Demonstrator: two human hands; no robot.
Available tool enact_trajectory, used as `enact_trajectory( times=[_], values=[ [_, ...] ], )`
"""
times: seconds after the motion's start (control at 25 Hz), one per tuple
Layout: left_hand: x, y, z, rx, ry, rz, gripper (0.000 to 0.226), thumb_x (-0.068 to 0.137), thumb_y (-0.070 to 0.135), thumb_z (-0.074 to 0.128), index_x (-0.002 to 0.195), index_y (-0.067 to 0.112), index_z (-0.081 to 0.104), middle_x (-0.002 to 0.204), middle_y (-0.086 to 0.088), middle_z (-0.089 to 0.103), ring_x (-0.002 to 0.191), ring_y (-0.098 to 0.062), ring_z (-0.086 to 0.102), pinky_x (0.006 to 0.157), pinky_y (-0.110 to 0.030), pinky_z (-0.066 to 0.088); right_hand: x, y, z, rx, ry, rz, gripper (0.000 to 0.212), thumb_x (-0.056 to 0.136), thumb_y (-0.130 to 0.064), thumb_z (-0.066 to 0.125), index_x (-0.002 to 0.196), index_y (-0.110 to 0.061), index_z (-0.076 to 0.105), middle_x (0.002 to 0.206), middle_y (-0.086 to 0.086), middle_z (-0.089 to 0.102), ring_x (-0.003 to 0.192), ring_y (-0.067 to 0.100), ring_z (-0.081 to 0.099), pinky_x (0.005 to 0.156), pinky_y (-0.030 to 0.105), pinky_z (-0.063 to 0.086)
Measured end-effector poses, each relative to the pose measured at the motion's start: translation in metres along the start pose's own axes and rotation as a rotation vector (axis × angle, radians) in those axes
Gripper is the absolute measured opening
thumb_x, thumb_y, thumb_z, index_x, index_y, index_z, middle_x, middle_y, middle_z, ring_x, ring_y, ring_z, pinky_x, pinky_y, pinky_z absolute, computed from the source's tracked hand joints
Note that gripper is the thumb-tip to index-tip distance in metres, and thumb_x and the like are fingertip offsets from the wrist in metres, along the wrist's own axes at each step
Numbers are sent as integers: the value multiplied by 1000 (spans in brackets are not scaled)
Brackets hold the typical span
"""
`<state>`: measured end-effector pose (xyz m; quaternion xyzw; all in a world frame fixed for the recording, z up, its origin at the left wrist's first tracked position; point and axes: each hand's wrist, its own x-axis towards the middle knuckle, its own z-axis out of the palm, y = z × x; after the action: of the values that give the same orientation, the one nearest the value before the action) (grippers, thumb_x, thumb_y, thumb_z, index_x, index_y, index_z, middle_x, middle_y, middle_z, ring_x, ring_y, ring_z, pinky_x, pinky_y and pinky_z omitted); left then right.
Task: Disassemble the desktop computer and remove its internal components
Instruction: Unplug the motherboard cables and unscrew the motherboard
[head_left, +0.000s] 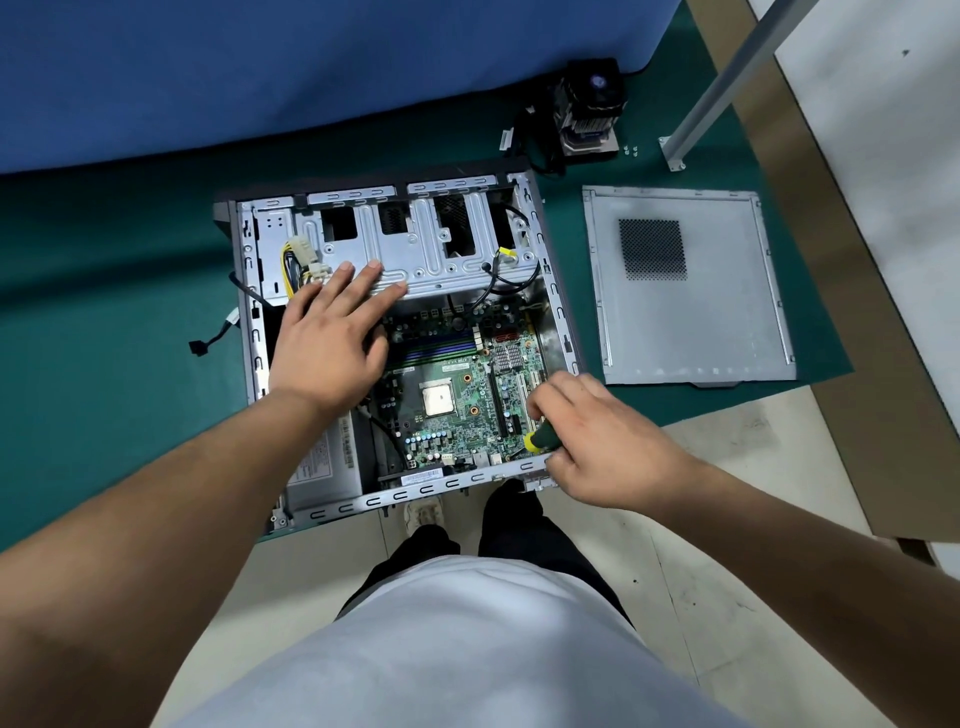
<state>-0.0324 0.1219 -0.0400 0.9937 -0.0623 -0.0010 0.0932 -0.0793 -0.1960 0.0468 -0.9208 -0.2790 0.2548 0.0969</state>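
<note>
On the green counter (130, 332), backed by a blue partition (260, 78), the open case (563, 317) lies with its near edge at the counter's lip, above tiled floor (701, 571). Its side panel (691, 322) lies just right, a cooler (589, 111) behind. The left hand (332, 338) rests flat, fingers straight, on the drive cage (441, 260); the right hand (602, 441) grips a screwdriver (540, 441) over the motherboard (457, 405).

The flat left hand (332, 332) and grey metal drive cage (415, 249) block the open grey case's (558, 312) far half; the green motherboard's (457, 410) middle lies open.
</note>
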Motion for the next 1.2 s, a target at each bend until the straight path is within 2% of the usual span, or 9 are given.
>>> enact_trajectory(
  times=[0.16, 0.32, 0.44, 0.56, 0.68, 0.76, 0.88, 1.0, 1.2],
  values=[
    [0, 0, 0, -3, 3, 0, 62, 94, 44, 34, 156, 45, 27, 166, 11, 25, 155, -16, 20, 125, -45, 15, 1, -2, 2, -8, 77, 78, 21, 99, -33, 43, 116, -21, 42, 108, 2, 48, 89, 25, 55, 69, 37, 42],
    [0, 0, 1, -5, 6, -2, 63, 94, 43, 36, 156, 44, 28, 166, 11, 26, 155, -16, 20, 125, -44, 14, 0, -2, 4, 77, 44, 70, 41, 86, -26, 49, 127, -20, 44, 125, 0, 44, 106, 18, 44, 90, 35, 44],
    [1, -1, 1, -2, 8, -4, 63, 94, 43, 36, 156, 44, 28, 166, 11, 26, 155, -16, 20, 125, -44, 14, 0, -2, 4, 50, 101, 136, 33, 100, -31, 43, 131, -20, 42, 127, 5, 49, 100, 27, 58, 82, 41, 50],
    [0, 0, 2, -3, 4, -4, 63, 93, 44, 35, 156, 45, 27, 166, 11, 26, 155, -16, 20, 125, -44, 14, -2, 1, 4, 141, 60, 50, 44, 88, -22, 51, 132, -22, 45, 128, -3, 45, 113, 18, 46, 94, 36, 46],
    [1, -1, 1, -4, 1, -3, 64, 93, 44, 34, 156, 45, 27, 166, 11, 26, 155, -16, 20, 125, -45, 15, 0, 1, 8, 121, 120, 173, 35, 97, -39, 48, 128, -26, 43, 128, -2, 50, 107, 22, 55, 85, 40, 50],
    [1, -1, 1, -8, 3, -3, 64, 92, 44, 34, 156, 45, 28, 166, 11, 27, 154, -16, 21, 124, -46, 15, 1, 1, 12, 123, 130, 151, 28, 97, -26, 52, 125, -24, 47, 124, -1, 51, 104, 23, 56, 82, 37, 48],
    [0, 0, 1, -5, 3, -3, 64, 92, 44, 34, 156, 45, 28, 166, 11, 27, 154, -16, 21, 124, -46, 16, 2, 6, 14, 212, 128, 117, 40, 78, 2, 55, 108, -24, 56, 114, -7, 47, 107, 15, 44, 88, 28, 41],
    [1, -1, 0, -10, -8, -3, 64, 93, 42, 36, 156, 45, 28, 166, 11, 26, 155, -16, 20, 125, -46, 15, 1, 6, 16, 228, 173, 123, 36, 75, 7, 55, 94, -25, 54, 108, -7, 50, 104, 12, 42, 88, 29, 43],
    [0, -1, 1, -16, -11, -1, 65, 93, 40, 41, 156, 45, 28, 166, 10, 26, 155, -17, 20, 125, -46, 15, -2, 6, 19, 227, 207, 96, 32, 75, 6, 54, 93, -21, 57, 107, -6, 51, 103, 15, 44, 86, 31, 44]
  ],
)
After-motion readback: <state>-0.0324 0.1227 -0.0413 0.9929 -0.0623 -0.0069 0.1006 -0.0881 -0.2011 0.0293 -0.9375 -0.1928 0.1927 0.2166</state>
